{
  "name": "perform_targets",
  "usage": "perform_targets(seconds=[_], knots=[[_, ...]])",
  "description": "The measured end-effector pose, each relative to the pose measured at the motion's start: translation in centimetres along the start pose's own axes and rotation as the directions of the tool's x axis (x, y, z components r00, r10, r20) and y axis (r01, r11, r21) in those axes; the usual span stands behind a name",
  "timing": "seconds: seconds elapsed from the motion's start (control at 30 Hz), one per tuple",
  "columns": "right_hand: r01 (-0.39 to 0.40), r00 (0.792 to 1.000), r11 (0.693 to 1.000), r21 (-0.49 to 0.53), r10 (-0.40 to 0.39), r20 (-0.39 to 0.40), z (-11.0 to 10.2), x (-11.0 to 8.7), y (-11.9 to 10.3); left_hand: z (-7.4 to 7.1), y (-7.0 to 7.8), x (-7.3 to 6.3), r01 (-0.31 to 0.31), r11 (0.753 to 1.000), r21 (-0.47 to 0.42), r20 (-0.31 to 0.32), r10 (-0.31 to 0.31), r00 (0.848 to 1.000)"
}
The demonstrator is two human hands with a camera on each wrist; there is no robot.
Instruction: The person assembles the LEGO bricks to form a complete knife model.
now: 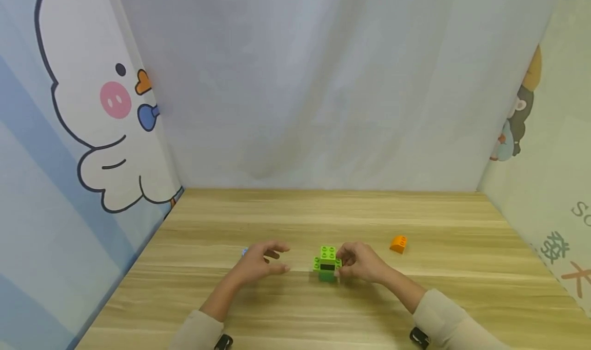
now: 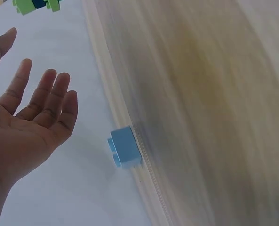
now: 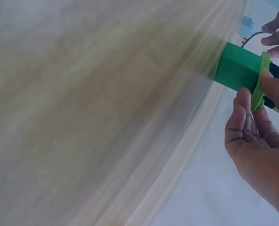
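Pale sleeves (image 1: 454,322) are caught closest in the head view, one at seven o'clock, one between four and five. Centre of the action: an upright green block stack (image 1: 328,261), stood on the wooden surface (image 1: 295,214), flanked at three o'clock by the right hand (image 1: 362,261), its grip narrowed on the stack's edge. At nine o'clock the left hand (image 1: 255,263) is held apart from it, its grip wide. Just past that hand's ten o'clock a blue block (image 1: 244,251) is half hidden; between two and three o'clock from the stack, an orange block (image 1: 399,244) is seen lying.

Over to the left wrist: fingers (image 2: 55,96) are spread at nine o'clock, with the blue block seen near three o'clock from the palm (image 2: 17,146), and the stack cut off at half past ten.

Now the right wrist: at two o'clock the stack's dark green base (image 3: 238,66) is shown, its light green layer (image 3: 263,63) pinched between thumb (image 3: 276,92) and fingers; the left hand is glimpsed beyond.
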State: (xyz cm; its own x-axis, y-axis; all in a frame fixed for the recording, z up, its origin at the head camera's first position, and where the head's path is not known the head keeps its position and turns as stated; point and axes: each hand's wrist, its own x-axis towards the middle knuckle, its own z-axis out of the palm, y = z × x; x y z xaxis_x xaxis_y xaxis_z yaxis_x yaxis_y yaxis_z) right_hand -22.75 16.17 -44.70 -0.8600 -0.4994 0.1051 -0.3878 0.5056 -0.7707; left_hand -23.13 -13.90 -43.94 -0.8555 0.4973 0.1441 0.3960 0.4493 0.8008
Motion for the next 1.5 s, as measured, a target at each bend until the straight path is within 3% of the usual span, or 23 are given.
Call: perform_targets(seconds=[0.27, 0.63, 1.1, 1.3, 1.5], knots=[[-0.010, 1.000, 1.000, 0.010, 0.010, -0.001, -0.1, -0.1, -0.1, -1.1, -0.4, -0.5, 0.052, 0.998, 0.031, -0.030, -0.051, 0.998], [-0.016, 1.000, 1.000, 0.003, 0.016, -0.001, -0.1, -0.1, -0.1, -2.7, -1.3, -1.1, 0.074, 0.992, 0.101, -0.088, -0.066, 0.994], [-0.021, 1.000, 1.000, 0.003, 0.021, 0.008, -0.1, 0.0, -0.2, -4.8, -3.8, -2.3, 0.099, 0.995, -0.007, -0.094, -0.099, 0.991], [-0.021, 1.000, 1.000, -0.006, 0.021, 0.007, -0.1, -0.1, -0.2, -5.3, -4.7, -2.1, 0.164, 0.986, -0.018, -0.104, -0.165, 0.981], [-0.009, 1.000, 1.000, -0.016, 0.009, 0.003, 0.0, -0.1, -0.1, -5.8, -5.7, -1.9, 0.197, 0.978, -0.062, -0.065, -0.201, 0.977]])
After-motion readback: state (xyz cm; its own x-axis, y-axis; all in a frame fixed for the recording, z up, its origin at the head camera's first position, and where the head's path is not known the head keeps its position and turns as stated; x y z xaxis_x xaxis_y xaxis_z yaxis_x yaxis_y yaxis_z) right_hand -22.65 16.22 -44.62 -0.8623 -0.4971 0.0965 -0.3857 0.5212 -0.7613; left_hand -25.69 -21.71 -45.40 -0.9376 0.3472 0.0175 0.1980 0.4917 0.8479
